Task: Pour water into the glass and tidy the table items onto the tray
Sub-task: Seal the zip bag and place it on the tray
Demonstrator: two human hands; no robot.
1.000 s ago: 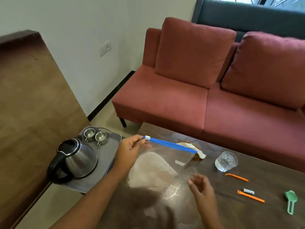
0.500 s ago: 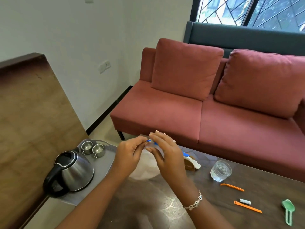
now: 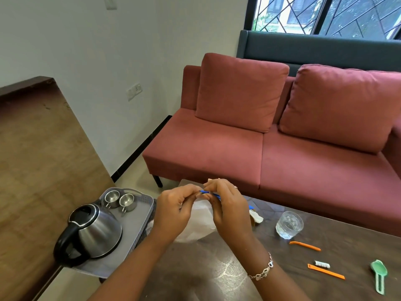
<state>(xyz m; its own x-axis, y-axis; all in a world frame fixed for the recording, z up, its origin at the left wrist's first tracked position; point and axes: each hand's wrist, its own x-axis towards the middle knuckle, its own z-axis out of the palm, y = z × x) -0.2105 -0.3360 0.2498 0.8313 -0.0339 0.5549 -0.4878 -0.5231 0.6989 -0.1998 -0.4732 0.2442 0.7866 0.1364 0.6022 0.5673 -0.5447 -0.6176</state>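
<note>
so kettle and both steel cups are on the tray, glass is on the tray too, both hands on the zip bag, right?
Not quite: the head view shows the glass standing on the table, not the tray. Kettle, steel cups and both hands on the zip bag are right.

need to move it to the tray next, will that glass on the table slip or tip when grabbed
The glass looks short and wide, so it probably won't tip easily. It appears to hold water, so likely heavy for its size. Its patterned wall may help grip.

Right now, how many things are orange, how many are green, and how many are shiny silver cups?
Orange: 2, the upper orange stick and the lower orange stick, both lying on the table
Green: 1, the green scoop
Shiny silver cups: 2, the left cup and the right cup, on the tray
Total: 5
</note>
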